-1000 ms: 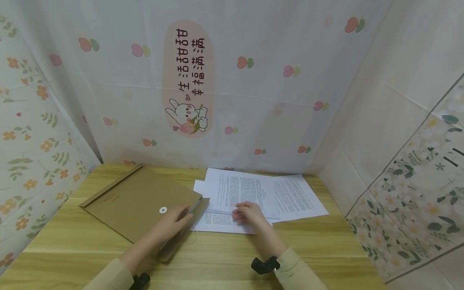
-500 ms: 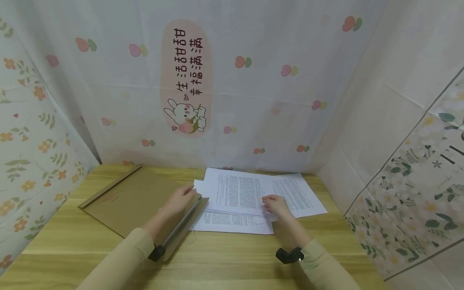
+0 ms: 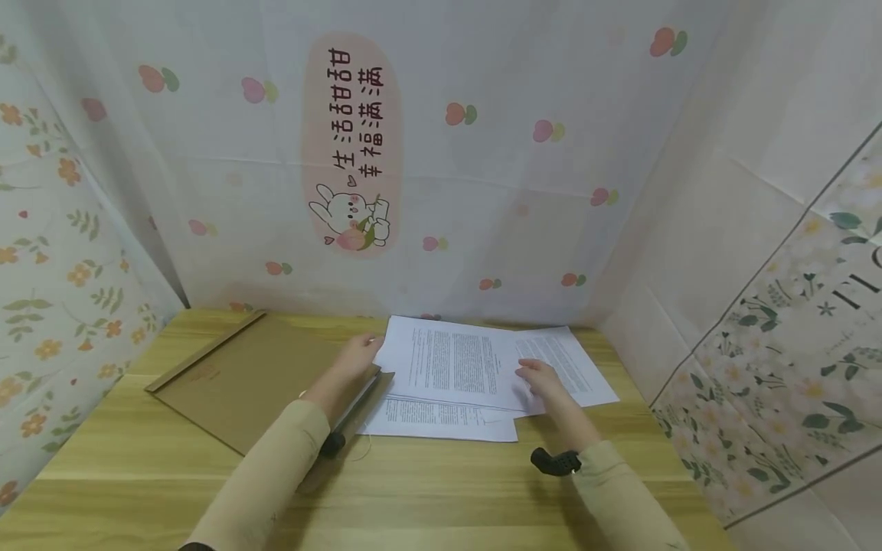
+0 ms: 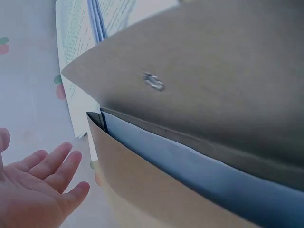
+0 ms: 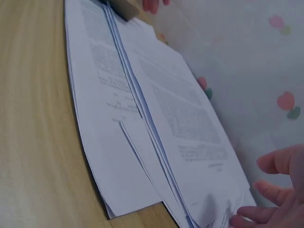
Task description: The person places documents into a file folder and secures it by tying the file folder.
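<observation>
- Left hand [image 3: 357,356], yours: fingers extended and parted, nothing in its grasp; it lies at the left edge of the upper sheets [image 3: 448,363], and whether it touches them you cannot tell.
- Your right hand [image 3: 540,376]: fingers loosely parted, gripping nothing, over the right part of the papers; contact with the paper is unclear.
- Between your two hands: the upper sheets, printed and layered, several long edges showing slightly apart from one another.
- Closer to you than both hands: the nearer sheets [image 3: 437,425], projecting from the upper ones; beyond your right fingers, the angled right-hand sheets [image 3: 592,375].
- Left of and beneath your left arm: the brown envelope [image 3: 255,375] on the counter [image 3: 441,490], its flap [image 4: 204,71] raised and a pale sheet [image 4: 190,168] visible inside.
- Technique, as a judgement: the step seems to be handling the loose papers. Press evenly from both ends, fingers low against the edges, so that offset layers draw level without buckling; bring the projecting nearer sheets in too, and keep your left forearm off the flap.
</observation>
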`<state>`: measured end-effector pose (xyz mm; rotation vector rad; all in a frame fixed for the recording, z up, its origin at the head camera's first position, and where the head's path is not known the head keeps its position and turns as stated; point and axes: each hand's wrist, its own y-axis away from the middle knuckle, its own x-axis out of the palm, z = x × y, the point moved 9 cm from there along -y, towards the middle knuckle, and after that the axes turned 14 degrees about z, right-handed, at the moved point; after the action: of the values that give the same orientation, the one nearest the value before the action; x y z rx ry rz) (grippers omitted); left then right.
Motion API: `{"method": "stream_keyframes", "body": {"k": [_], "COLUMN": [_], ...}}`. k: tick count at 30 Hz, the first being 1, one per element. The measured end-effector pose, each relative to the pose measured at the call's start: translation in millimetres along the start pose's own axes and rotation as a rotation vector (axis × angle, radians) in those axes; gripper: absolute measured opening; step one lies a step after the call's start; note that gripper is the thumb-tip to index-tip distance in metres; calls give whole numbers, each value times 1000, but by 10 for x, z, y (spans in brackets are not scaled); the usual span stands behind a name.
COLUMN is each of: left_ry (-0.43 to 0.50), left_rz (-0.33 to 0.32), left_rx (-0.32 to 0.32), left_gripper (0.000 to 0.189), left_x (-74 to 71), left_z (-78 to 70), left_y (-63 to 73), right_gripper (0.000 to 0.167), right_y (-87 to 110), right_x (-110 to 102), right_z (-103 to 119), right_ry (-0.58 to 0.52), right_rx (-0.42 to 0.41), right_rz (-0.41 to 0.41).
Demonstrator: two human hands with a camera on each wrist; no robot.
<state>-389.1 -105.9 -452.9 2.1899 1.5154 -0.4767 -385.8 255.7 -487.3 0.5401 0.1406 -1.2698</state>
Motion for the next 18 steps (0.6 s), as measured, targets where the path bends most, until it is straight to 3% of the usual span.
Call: {"method": "stream_keyframes", "body": {"k": [6, 10, 18], "left_ry": [39, 83, 139], "left_rz": [41, 67, 96], "left_rx": [-34, -73, -135], "left_gripper": [58, 66, 71], "left_x": [59, 133, 275], "left_z": [75, 125, 138], "left_y": [-128, -192, -272], "right_gripper": [53, 53, 53], "right_y": [-45, -120, -168], "right_x": [-33, 12, 33], "right_z": [-14, -56, -72], "right_ry": [55, 15, -9], "right_rx": [-51, -16, 6], "right_rz": [11, 38, -1]}}
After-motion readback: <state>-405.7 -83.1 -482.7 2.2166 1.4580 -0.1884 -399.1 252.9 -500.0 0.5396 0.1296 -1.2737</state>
